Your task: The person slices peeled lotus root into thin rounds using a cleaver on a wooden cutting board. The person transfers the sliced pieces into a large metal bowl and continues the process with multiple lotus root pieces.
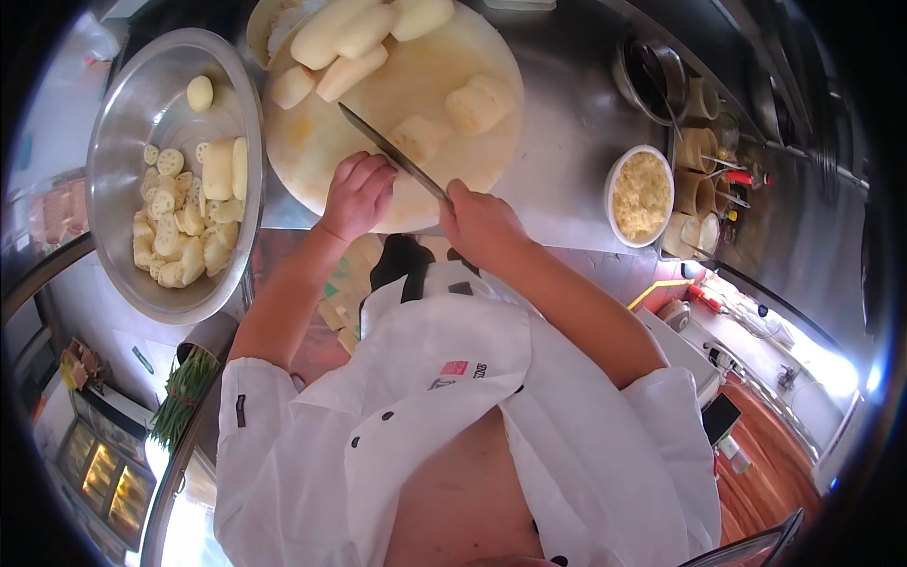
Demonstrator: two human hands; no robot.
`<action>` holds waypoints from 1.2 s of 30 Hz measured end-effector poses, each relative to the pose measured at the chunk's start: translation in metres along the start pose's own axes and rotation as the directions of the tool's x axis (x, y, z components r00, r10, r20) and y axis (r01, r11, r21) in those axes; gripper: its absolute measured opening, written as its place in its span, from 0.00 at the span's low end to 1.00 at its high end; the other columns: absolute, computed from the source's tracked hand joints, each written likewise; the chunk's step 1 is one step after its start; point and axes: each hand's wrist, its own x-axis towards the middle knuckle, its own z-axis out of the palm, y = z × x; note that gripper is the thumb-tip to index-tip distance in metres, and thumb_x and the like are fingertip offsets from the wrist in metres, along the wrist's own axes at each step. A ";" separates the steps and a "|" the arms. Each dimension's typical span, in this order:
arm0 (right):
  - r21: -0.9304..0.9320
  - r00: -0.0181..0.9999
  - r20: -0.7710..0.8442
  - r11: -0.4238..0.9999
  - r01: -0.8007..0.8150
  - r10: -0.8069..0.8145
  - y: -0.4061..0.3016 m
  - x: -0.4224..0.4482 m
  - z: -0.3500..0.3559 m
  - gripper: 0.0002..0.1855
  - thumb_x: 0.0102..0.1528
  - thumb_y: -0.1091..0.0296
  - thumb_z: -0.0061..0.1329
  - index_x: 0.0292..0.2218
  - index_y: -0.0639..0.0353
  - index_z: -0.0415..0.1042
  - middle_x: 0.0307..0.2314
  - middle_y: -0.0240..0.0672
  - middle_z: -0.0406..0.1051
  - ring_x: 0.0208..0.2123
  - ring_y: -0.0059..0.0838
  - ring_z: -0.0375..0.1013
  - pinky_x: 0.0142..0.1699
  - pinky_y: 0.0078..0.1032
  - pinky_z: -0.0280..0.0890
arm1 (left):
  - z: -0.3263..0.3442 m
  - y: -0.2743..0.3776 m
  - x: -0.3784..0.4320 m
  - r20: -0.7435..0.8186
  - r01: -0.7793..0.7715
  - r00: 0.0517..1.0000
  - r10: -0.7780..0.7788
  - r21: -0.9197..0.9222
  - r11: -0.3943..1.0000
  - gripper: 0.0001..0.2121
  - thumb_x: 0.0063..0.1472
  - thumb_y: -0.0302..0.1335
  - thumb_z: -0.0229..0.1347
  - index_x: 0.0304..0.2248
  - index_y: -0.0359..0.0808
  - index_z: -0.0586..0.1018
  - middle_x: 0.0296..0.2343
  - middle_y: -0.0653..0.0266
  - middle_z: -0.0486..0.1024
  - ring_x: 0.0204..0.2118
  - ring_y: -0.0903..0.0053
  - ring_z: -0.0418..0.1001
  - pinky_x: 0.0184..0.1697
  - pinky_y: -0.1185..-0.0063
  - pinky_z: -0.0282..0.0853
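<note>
My right hand (483, 221) grips the handle of a knife (386, 145), probably a cleaver seen nearly edge-on. Its blade slants up and left over a round cutting board (326, 159). My left hand (358, 195) is just left of the blade with its fingers curled; their undersides are hidden, so I cannot tell if they hold anything. Beyond the blade lies a pale lotus root piece (418, 138), and farther right another cut lotus root chunk (482, 105). Several peeled lotus root segments (344, 35) are heaped at the board's far edge.
Left of the board, a large steel basin (127, 113) contains lotus root slices (166, 223) and larger pieces. A white bowl of minced yellowish food (640, 195) stands at right, near a dark-filled metal pot (652, 78) and seasoning containers (698, 191). Green stalks (183, 397) hang at lower left.
</note>
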 end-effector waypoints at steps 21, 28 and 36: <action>0.001 0.978 0.176 0.993 -0.117 0.115 -0.017 -0.040 -0.035 0.13 0.69 0.62 0.42 0.38 0.64 0.65 0.24 0.52 0.75 0.29 0.58 0.77 0.38 0.50 0.72 | 0.026 -0.011 -0.021 -0.086 -0.009 0.996 0.004 -0.059 0.998 0.11 0.58 0.22 0.60 0.42 0.37 0.80 0.45 0.60 0.76 0.49 0.58 0.71 0.54 0.66 0.69; -0.047 1.000 0.022 0.999 0.000 0.001 0.011 0.036 0.037 0.13 0.69 0.61 0.41 0.39 0.63 0.65 0.23 0.49 0.77 0.28 0.56 0.79 0.35 0.47 0.75 | 0.023 -0.011 -0.016 -0.074 -0.011 0.997 0.006 -0.068 0.998 0.11 0.57 0.22 0.61 0.41 0.38 0.79 0.43 0.60 0.76 0.48 0.58 0.70 0.53 0.66 0.69; -0.004 0.992 0.104 0.997 -0.075 0.075 -0.019 -0.032 -0.031 0.11 0.68 0.62 0.44 0.38 0.62 0.65 0.25 0.50 0.77 0.30 0.58 0.77 0.38 0.50 0.71 | 0.026 -0.013 -0.024 -0.097 -0.025 0.995 0.021 -0.036 0.999 0.12 0.58 0.23 0.61 0.43 0.38 0.79 0.44 0.60 0.75 0.49 0.58 0.71 0.54 0.65 0.69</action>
